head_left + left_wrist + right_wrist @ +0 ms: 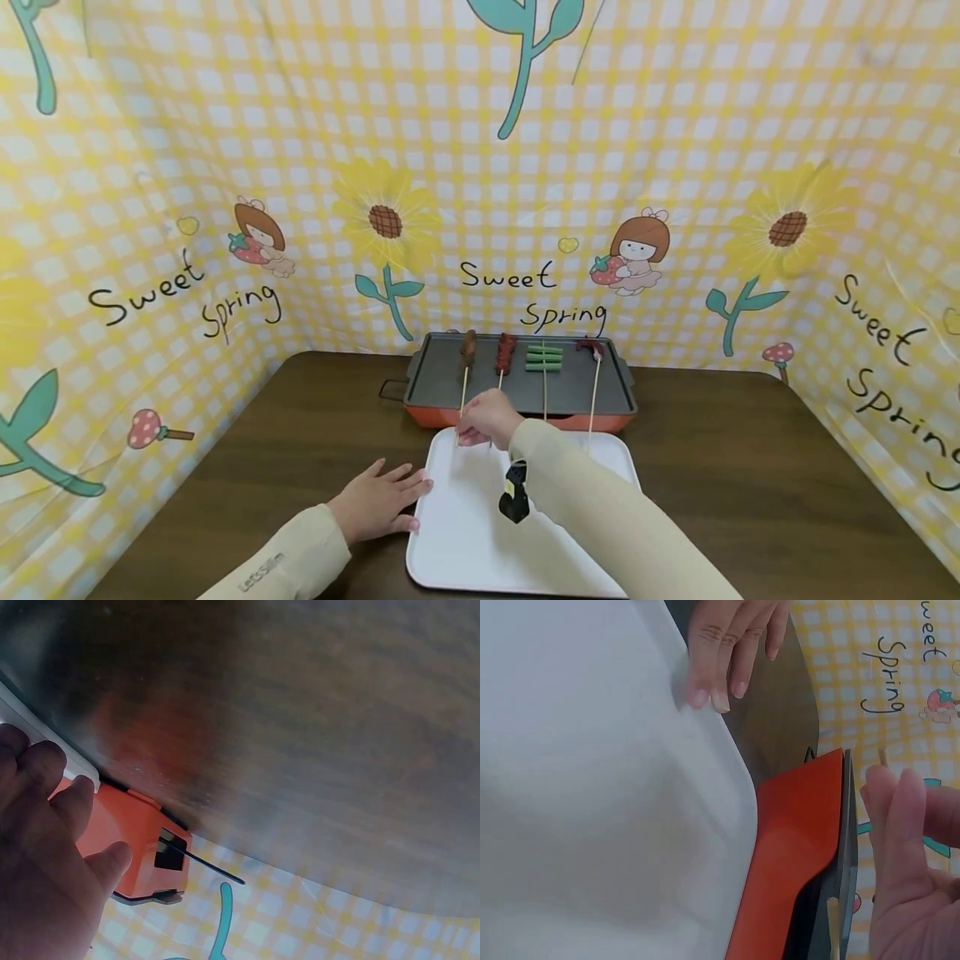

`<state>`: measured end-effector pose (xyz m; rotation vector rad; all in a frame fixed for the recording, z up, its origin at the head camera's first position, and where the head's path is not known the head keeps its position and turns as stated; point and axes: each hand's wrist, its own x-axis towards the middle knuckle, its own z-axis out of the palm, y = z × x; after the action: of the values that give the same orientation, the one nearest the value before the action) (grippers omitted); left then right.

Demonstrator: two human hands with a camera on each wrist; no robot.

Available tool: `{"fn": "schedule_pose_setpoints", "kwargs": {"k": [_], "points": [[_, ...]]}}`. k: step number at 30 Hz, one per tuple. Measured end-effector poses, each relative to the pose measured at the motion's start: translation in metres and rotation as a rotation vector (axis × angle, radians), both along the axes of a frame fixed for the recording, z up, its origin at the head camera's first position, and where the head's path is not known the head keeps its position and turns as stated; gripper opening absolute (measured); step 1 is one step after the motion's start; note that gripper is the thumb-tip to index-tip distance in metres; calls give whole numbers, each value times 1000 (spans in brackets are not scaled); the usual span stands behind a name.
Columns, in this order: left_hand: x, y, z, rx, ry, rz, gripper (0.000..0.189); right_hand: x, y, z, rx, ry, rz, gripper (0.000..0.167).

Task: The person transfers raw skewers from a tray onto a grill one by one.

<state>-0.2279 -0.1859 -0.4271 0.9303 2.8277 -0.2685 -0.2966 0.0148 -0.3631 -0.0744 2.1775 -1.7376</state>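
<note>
My right hand [489, 418] pinches the wooden stick of the leftmost skewer [468, 350], whose brown meat lies on the grill pan. In the right wrist view the stick's end [883, 756] pokes out past the fingertips. To its right on the pan lie a red meat skewer [506, 354], a green vegetable skewer [544, 358] and a dark red and white skewer [591, 348]. With fingers extended, my left hand [381, 500] rests at the left edge of the white tray [465, 533].
The orange grill [442, 417] with its grey flat plate stands behind the tray, a wire handle [390, 389] at its left. Both are on a dark wooden table [720, 467]. A yellow checked cloth [480, 183] hangs around the back and sides.
</note>
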Motion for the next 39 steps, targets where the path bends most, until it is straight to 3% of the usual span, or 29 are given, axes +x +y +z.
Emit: {"fn": "schedule_pose_setpoints", "kwargs": {"k": [10,15,26,30,34,37,39], "points": [[3,-1,-2,-13,59,-33,59,-6,-1,-2,44,-15,-52,12],[2,2,-1,-20,51,-25,59,-8,-1,-2,52,-28,-51,17],[-2,10,-1,-21,64,-54,59,-9,9,-6,17,35,-116,20],[-4,9,-2,-17,49,-45,59,-4,11,-3,72,43,-97,20],[-7,9,-2,3,24,-27,60,8,23,7,250,148,5,28],[-9,8,1,40,-1,-14,61,23,42,15,357,312,101,37],[-9,5,5,112,-37,-6,62,35,59,18,427,419,150,42]]}}
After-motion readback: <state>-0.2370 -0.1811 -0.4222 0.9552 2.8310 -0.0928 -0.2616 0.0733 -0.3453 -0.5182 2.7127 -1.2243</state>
